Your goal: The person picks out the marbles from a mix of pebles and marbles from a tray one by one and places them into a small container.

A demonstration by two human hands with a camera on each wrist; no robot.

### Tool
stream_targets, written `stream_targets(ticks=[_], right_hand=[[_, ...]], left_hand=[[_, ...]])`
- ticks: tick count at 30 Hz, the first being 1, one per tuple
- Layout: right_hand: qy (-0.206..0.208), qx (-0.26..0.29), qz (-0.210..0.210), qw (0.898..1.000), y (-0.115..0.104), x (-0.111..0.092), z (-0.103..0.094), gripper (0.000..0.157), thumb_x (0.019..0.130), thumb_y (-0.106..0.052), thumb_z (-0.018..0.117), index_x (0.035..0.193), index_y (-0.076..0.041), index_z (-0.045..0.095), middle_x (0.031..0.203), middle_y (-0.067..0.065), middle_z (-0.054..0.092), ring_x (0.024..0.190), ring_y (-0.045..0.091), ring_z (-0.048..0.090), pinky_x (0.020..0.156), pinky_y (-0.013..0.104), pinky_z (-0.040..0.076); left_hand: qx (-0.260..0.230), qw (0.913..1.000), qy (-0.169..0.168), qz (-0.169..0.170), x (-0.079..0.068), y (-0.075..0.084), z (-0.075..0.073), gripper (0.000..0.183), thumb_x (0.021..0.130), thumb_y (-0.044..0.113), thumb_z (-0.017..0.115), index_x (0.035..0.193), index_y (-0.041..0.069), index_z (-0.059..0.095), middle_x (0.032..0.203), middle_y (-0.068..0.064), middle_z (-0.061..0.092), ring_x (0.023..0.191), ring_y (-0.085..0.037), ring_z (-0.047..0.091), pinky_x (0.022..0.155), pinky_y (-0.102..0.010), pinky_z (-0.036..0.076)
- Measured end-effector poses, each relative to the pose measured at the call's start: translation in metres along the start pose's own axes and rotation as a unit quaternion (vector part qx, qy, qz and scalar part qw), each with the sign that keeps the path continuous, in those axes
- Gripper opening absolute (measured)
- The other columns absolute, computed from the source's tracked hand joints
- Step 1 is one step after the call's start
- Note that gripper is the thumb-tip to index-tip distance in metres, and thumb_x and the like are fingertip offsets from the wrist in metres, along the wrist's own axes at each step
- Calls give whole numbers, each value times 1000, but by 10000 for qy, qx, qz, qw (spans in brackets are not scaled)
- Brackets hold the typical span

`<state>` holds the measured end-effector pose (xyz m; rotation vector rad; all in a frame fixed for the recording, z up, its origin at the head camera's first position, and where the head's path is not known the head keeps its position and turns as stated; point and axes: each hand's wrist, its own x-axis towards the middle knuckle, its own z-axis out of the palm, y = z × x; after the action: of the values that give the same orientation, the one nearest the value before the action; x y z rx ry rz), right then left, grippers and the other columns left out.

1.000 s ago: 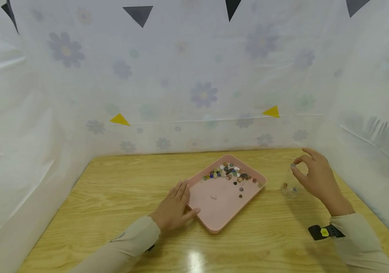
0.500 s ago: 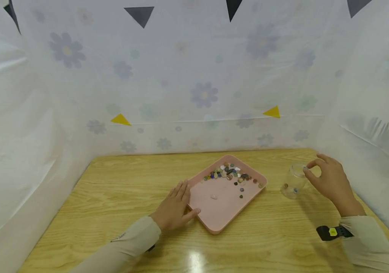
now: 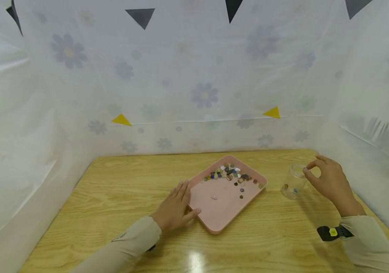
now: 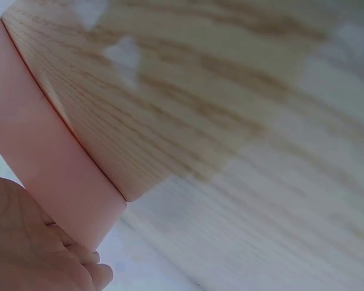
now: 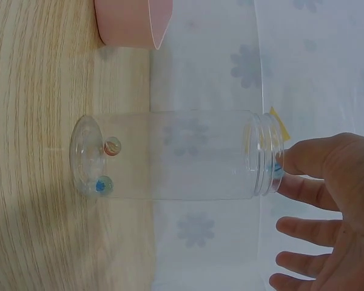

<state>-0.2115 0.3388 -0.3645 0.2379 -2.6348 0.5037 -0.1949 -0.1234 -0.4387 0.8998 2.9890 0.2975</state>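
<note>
My left hand (image 3: 171, 209) lies with straight fingers along the left rim of a pink tray (image 3: 211, 213). In the left wrist view its fingers touch the tray's outer wall (image 4: 54, 151). At the right, a clear jar (image 5: 188, 154) without a lid stands upright on the table. Two marbles rest at its bottom, one reddish-brown marble (image 5: 113, 146) and one blue marble (image 5: 103, 184). Thumb and index finger of my right hand (image 3: 329, 181) pinch a small bluish marble (image 5: 276, 170) at the right side of the jar's mouth. The other right fingers are spread.
Many small coloured stones and beads (image 3: 230, 171) cluster along the tray's far side. A pale stone (image 3: 214, 197) lies alone near the tray's middle. The wooden table (image 3: 126, 189) is enclosed by white flowered sheeting (image 3: 167, 76) at the back and sides.
My right hand, pinching the marble, has moved right from over the jar's mouth to its right side, then stayed nearly still. The left hand and tray have not moved.
</note>
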Motion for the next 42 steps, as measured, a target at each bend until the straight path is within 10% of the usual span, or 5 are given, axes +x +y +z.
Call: stream_targets(ticks=[42], right_hand=[[-59, -35, -86, 9999, -2, 0, 0, 21, 92, -15, 64, 94, 6, 65, 128, 43, 42, 114, 62, 35, 92, 73, 28]], left_hand=[[-7, 10000, 90, 37, 0, 0, 1, 90, 96, 66, 28, 151, -5, 19, 158, -22, 9, 146, -36, 11, 116, -50, 19]])
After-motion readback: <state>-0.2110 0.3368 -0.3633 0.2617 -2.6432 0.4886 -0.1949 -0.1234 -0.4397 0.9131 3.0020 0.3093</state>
